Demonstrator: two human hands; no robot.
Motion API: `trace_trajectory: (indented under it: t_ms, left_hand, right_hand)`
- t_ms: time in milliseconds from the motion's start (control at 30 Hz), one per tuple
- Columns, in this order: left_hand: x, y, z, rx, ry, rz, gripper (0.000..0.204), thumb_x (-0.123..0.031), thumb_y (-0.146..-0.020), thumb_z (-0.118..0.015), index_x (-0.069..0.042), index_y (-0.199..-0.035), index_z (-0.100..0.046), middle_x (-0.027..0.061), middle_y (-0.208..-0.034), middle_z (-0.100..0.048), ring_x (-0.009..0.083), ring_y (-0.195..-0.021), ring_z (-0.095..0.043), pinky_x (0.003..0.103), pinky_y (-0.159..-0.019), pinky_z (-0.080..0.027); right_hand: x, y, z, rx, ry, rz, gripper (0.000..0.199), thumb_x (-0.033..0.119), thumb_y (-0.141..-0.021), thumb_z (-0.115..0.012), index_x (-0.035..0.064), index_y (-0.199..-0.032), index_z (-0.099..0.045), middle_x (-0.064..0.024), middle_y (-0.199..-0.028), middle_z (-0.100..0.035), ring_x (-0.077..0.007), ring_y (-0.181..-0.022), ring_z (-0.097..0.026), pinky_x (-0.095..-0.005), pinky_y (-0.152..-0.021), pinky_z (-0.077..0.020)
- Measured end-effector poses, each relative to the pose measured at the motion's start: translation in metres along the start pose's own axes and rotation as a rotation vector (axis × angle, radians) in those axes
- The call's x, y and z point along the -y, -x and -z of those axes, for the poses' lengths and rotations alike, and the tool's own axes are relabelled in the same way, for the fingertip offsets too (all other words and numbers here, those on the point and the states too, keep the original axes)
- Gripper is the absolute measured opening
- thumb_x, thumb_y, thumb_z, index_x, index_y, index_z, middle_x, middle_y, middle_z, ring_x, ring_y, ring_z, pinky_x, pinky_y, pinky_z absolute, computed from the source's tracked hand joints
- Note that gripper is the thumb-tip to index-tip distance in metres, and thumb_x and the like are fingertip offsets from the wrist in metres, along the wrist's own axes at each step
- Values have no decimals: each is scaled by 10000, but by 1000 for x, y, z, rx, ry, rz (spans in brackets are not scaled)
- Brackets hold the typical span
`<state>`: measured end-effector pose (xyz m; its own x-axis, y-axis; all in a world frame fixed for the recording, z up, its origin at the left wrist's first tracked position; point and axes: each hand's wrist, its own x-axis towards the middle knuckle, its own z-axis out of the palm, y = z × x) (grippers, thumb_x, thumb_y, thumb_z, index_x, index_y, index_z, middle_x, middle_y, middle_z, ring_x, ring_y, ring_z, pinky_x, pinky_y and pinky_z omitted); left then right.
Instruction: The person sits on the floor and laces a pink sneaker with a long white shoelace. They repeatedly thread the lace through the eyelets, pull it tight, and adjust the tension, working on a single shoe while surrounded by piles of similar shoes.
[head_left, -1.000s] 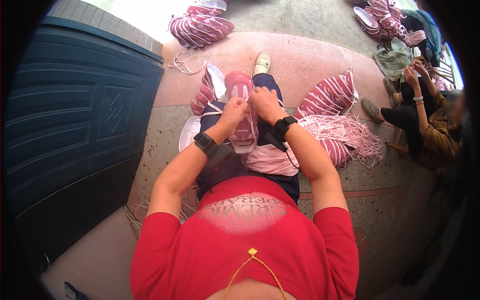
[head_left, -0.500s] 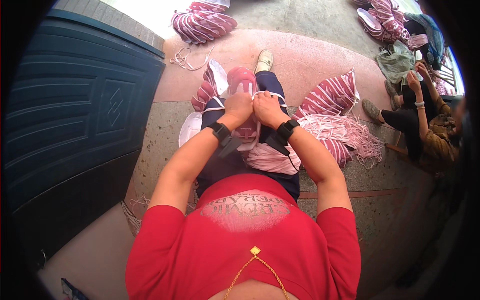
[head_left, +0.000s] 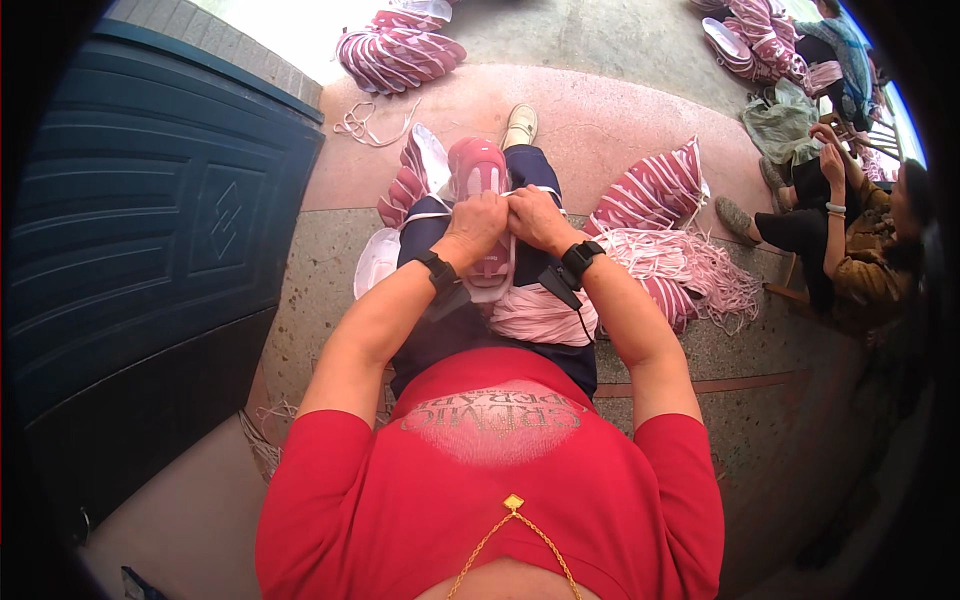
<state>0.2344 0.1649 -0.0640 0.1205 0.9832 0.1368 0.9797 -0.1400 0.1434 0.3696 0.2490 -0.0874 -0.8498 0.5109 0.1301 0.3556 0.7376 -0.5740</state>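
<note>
A pink shoe upper [head_left: 476, 163] rests on my lap, its toe pointing away from me. My left hand [head_left: 476, 222] is closed over the upper's lacing area, fingers pinched on a white shoelace [head_left: 430, 208]. Close beside it, my right hand [head_left: 541, 218] is closed too, fingertips pinched at the same lacing. Lace ends show on both sides of the hands, across my dark trouser legs. My fingers hide the eyelets and most of the lace. A thick bundle of pale pink laces [head_left: 540, 313] lies over my right thigh.
Nested pink uppers [head_left: 650, 188] lie right, by a loose pile of laces [head_left: 700, 275]. More uppers stand left of my lap [head_left: 408, 180] and at the back [head_left: 400, 55]. A blue door [head_left: 150, 180] fills the left. Another person [head_left: 860, 240] sits at right, hands raised.
Both hands stay at the upper, with only a slight shift of the fingers; the right hand's fingertips draw in a little. The view has shifted slightly, and more of the seated person shows.
</note>
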Motion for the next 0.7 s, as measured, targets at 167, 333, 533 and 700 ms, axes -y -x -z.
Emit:
trace_trajectory:
  t_ms: [167, 333, 533, 700]
  left_hand:
    - [8, 32, 67, 85, 149, -24, 116, -164, -836, -554, -51, -814, -542, 108, -728, -561, 272, -655, -612, 382, -537, -475]
    - [31, 53, 85, 247, 599, 331, 214, -234, -879, -566, -23, -896, -594, 92, -781, -596, 215, -595, -559, 316, -556, -448]
    - [58, 68, 67, 241, 1250, 648, 359, -148, -929, -455, 9, -1251, -466, 21, -803, -580, 76, -642, -516, 225, -615, -442]
    - [49, 59, 50, 296, 1060, 672, 365, -113, -892, -481, 35, -1224, -450, 44, -767, -618, 87, -615, -543, 234, -590, -458]
  right_hand:
    - [43, 19, 21, -199, 27, 35, 252, 168, -774, -624, 51, -997, -616, -122, -1027, -601, -281, -1013, -535, -388, -842, -433]
    - [84, 11, 8, -146, -13, 103, 210, 129, -704, -650, 96, -912, -643, -87, -894, -620, -263, -950, -564, -394, -820, -429]
    - [137, 27, 19, 410, -192, 219, 102, 78, -726, -614, 80, -823, -645, -131, -745, -630, -300, -787, -629, -426, -697, -484]
    - [64, -23, 5, 52, -94, -144, 154, 176, -826, -575, 39, -899, -578, -201, -759, -620, -340, -740, -630, -460, -688, -483]
